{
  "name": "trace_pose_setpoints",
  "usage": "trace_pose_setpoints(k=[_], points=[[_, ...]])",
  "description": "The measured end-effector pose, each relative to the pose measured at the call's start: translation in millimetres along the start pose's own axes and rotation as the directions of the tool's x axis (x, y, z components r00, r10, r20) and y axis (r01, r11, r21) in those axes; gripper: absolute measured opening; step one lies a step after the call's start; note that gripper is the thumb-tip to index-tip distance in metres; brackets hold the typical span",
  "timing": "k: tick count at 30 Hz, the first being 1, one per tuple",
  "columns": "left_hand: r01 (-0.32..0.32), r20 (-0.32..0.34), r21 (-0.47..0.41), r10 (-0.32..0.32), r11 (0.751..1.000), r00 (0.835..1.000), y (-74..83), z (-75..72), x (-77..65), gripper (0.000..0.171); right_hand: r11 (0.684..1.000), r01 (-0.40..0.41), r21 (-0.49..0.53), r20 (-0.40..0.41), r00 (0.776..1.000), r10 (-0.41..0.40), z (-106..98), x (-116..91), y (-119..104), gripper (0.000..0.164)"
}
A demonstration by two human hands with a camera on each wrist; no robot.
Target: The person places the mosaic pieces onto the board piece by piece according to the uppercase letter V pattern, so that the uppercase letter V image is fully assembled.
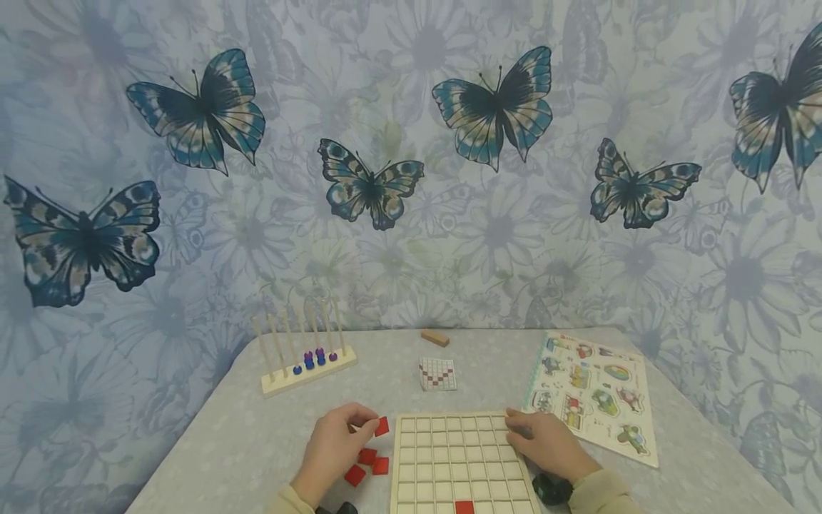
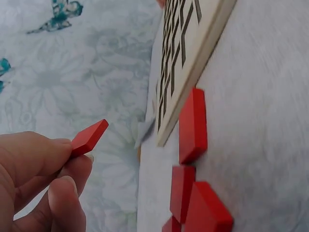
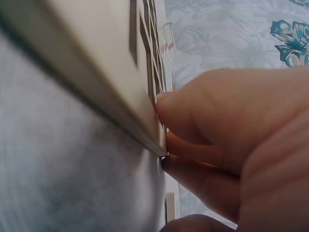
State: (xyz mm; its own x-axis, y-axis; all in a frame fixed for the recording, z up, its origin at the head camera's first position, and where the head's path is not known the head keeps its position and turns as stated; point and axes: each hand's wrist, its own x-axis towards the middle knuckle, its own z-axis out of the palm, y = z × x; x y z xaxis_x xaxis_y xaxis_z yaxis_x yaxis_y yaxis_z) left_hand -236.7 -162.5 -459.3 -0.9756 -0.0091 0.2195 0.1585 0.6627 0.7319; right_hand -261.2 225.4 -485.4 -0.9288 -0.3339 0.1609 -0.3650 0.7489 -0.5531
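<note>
My left hand (image 1: pixel 339 444) pinches a red square tile (image 2: pixel 90 138) between thumb and fingertips, lifted above the table left of the board. Below it, several loose red tiles (image 1: pixel 355 475) lie beside the board's left edge. The pale wooden grid board (image 1: pixel 396 457) lies flat in front of me, with one red tile (image 1: pixel 464 507) in a cell near the bottom of the head view. At the board's far right corner, my right hand (image 1: pixel 551 444) grips the rim, its thumb on top and its fingers at the outer edge.
A small pattern card (image 1: pixel 437 374) with red squares lies behind the board, a wooden block (image 1: pixel 435 338) beyond it. At the back left stands a peg rack (image 1: pixel 308 371) with blue and purple beads. A picture board (image 1: pixel 597 396) lies to the right.
</note>
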Motion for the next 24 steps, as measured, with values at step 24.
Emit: trace_pose_setpoints(k=[24], points=[[-0.066,0.333,-0.209,0.134,0.976,0.934,30.6,41.4,-31.1,0.007,1.000,0.022,0.000,-0.006,1.000,-0.022,1,1,2,0.034]])
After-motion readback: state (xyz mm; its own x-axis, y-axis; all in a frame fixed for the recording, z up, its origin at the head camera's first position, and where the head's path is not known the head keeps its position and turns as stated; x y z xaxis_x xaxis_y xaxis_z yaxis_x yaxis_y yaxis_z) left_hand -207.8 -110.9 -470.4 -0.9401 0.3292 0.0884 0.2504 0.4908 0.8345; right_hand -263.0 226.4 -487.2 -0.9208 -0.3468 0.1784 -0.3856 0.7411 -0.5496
